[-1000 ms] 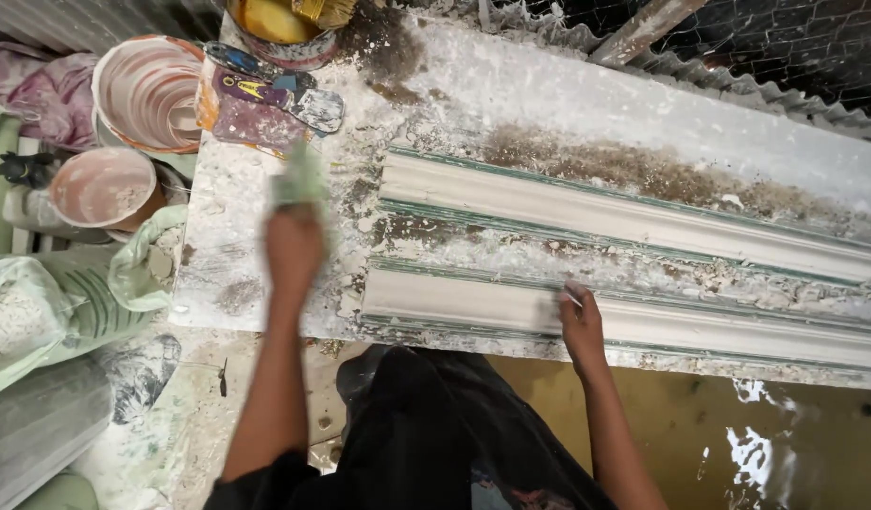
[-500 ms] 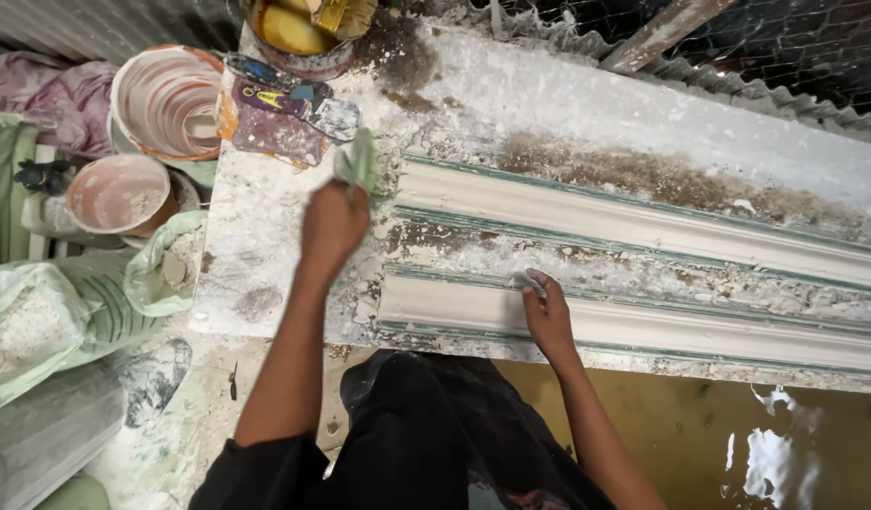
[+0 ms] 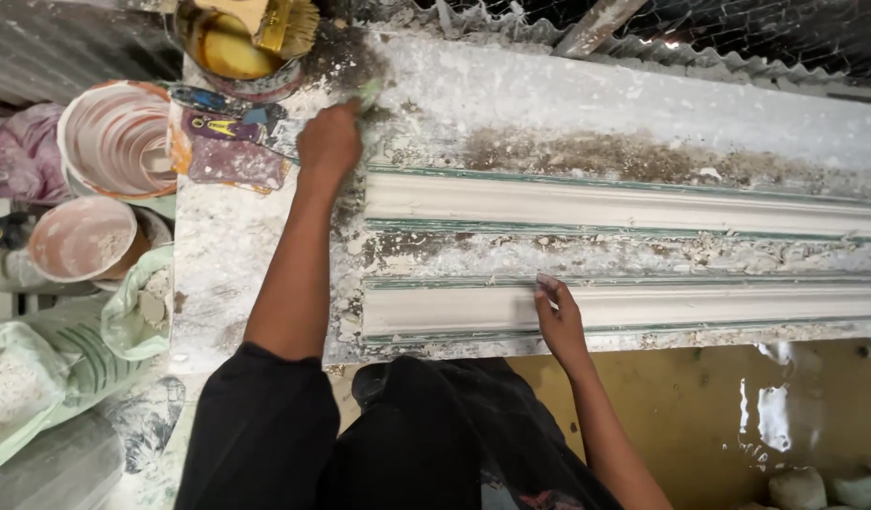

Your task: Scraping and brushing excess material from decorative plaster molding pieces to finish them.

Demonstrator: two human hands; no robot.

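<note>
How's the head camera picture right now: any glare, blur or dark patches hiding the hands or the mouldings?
Head view: even, soft light on the bench; both mouldings sharp. Left hand slightly soft, and the pale green thing at its fingertips is smeared. Right hand clear on the near moulding. Bright glare on the wet floor at lower right; top right corner dark.

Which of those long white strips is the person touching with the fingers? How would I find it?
Look at the long workbench crusted with white plaster, where two pale moulding strips lie side by side. The right hand rests its fingertips on the near moulding, the one closest to the person's body. The far moulding lies beyond it, with crumbly plaster between them, and no hand touches it.
</note>
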